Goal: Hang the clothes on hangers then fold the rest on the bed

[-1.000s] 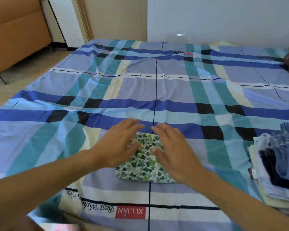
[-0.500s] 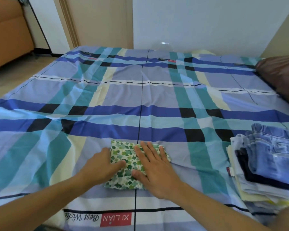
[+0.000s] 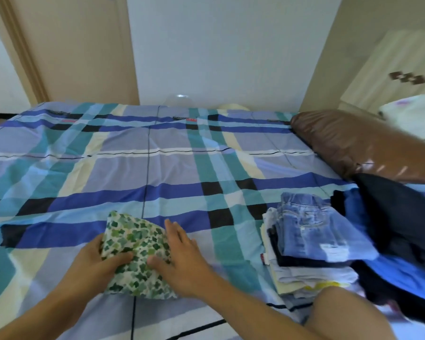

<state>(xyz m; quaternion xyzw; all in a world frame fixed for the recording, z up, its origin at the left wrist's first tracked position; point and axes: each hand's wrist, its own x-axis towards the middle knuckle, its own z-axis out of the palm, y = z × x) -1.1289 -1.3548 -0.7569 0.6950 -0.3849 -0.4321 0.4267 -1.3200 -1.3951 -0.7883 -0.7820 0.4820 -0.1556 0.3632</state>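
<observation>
Left hand [image 3: 93,263] now in a grasp on green-print cloth [image 3: 136,238], right hand [image 3: 182,258] flat on its right side

a glossy brown cushion [image 3: 368,146] lies near a cream cabinet [image 3: 398,69], with a beige door [image 3: 79,50] at far left.

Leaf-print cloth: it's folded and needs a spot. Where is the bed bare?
Bare: the bedspread beyond the leaf-print cloth to the far wall, and left of it. Crowded: the right, with folded stack, dark pile, brown cushion.
</observation>
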